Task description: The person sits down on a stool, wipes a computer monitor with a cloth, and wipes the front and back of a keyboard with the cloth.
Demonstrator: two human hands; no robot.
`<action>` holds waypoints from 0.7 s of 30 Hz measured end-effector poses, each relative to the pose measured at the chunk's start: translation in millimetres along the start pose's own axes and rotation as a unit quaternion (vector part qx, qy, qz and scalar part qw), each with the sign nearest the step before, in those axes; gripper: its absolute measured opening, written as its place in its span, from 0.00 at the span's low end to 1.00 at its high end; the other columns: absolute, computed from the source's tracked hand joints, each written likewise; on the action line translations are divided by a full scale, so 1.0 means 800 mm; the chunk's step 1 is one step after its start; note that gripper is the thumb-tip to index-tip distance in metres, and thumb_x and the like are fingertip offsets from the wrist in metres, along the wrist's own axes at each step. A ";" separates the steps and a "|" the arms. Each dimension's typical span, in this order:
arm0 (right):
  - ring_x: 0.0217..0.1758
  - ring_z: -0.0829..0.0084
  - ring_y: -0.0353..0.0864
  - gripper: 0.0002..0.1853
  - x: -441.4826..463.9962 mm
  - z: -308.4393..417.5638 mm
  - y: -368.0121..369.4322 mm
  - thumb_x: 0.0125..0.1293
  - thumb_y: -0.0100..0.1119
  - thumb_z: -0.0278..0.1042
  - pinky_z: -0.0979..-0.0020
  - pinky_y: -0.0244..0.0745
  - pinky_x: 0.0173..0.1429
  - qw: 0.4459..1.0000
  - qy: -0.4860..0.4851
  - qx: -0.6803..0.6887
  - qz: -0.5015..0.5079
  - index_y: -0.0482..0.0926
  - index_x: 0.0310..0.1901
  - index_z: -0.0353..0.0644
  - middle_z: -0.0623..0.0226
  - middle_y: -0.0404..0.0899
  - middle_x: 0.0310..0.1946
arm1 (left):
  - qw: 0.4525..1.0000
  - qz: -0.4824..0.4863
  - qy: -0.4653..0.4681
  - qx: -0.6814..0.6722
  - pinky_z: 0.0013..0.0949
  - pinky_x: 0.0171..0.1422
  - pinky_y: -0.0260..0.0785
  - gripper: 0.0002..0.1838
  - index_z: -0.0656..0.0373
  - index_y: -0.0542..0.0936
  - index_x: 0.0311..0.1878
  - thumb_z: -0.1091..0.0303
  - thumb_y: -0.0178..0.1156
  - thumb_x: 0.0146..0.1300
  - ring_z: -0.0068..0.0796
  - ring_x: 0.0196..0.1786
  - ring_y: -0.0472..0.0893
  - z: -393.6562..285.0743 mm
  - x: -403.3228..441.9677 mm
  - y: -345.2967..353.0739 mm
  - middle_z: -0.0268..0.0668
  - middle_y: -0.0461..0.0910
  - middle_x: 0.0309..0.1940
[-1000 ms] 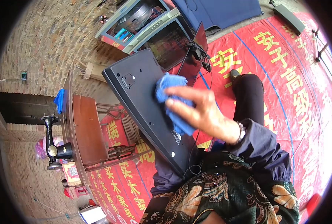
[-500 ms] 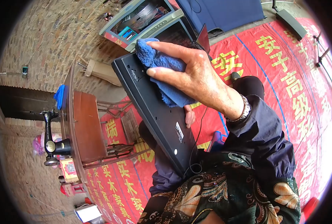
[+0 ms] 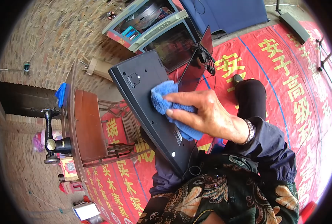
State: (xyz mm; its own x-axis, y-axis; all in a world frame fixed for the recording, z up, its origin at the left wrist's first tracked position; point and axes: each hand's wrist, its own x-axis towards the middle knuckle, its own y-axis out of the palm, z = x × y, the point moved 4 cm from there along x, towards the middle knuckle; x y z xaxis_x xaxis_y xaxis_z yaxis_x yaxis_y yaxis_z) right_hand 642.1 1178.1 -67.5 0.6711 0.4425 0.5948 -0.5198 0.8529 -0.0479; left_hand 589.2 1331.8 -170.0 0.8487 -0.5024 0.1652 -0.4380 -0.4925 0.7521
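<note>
A black keyboard (image 3: 136, 95) lies tilted across my lap, its underside facing up, with a label and a round white sticker showing. My right hand (image 3: 207, 112), wearing a metal-banded watch, pinches a blue cloth (image 3: 166, 93) between thumb and fingers. The cloth is pressed on the middle of the keyboard's underside. A thin cable (image 3: 190, 166) loops by the keyboard's near end. My left hand is hidden from sight, behind the keyboard or the cloth.
A sewing machine (image 3: 52, 138) stands on a wooden table (image 3: 87, 123) to the left. Old monitors (image 3: 166, 24) and a bundle of black cables (image 3: 207, 59) are ahead. A red banner with yellow characters (image 3: 274, 71) covers the floor.
My right hand has slid the blue cloth from the keyboard's far end down toward its middle. Fingers of my left hand, seen at the keyboard's edge before, are now covered.
</note>
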 end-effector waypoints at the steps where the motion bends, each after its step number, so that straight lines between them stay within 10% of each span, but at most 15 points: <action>1: 0.30 0.53 0.82 0.15 0.000 0.005 0.001 0.60 0.66 0.33 0.62 0.76 0.33 1.000 -0.018 0.000 -0.005 0.81 0.47 0.39 0.55 0.81 0.29 | 1.000 0.002 0.003 0.002 0.37 0.45 0.66 0.52 0.74 0.70 0.53 0.24 0.51 0.52 0.44 0.40 0.75 0.002 -0.008 -0.001 0.53 0.76 0.38; 10: 0.28 0.57 0.81 0.11 0.072 0.059 -0.020 0.57 0.66 0.31 0.61 0.74 0.30 0.955 -0.246 -0.109 -0.121 0.80 0.42 0.42 0.60 0.79 0.25 | 0.999 0.030 0.027 0.015 0.36 0.44 0.66 0.51 0.74 0.69 0.54 0.25 0.53 0.51 0.42 0.39 0.75 0.033 -0.016 -0.026 0.52 0.75 0.39; 15: 0.31 0.50 0.81 0.12 0.107 0.007 -0.046 0.59 0.64 0.39 0.59 0.76 0.35 0.983 -0.069 -0.130 -0.106 0.84 0.42 0.43 0.52 0.80 0.25 | 0.998 0.043 0.038 0.022 0.36 0.43 0.66 0.51 0.74 0.69 0.54 0.26 0.53 0.51 0.41 0.38 0.74 0.032 -0.004 -0.053 0.52 0.75 0.39; 21: 0.35 0.59 0.84 0.16 0.063 -0.069 -0.036 0.59 0.65 0.38 0.64 0.78 0.42 0.989 0.077 -0.121 -0.022 0.83 0.45 0.36 0.51 0.82 0.31 | 0.959 0.281 -0.023 0.012 0.40 0.45 0.68 0.48 0.74 0.67 0.58 0.30 0.51 0.57 0.44 0.41 0.77 0.041 0.025 -0.081 0.54 0.76 0.42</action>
State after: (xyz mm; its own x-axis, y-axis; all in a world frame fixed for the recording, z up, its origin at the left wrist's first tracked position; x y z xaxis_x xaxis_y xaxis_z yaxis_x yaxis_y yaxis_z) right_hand 720.1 1191.4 -80.3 0.7728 0.4248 0.4716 -0.3589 0.9053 -0.2273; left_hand 624.5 1330.2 -236.3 0.4631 -0.7241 0.5111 -0.8294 -0.1506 0.5380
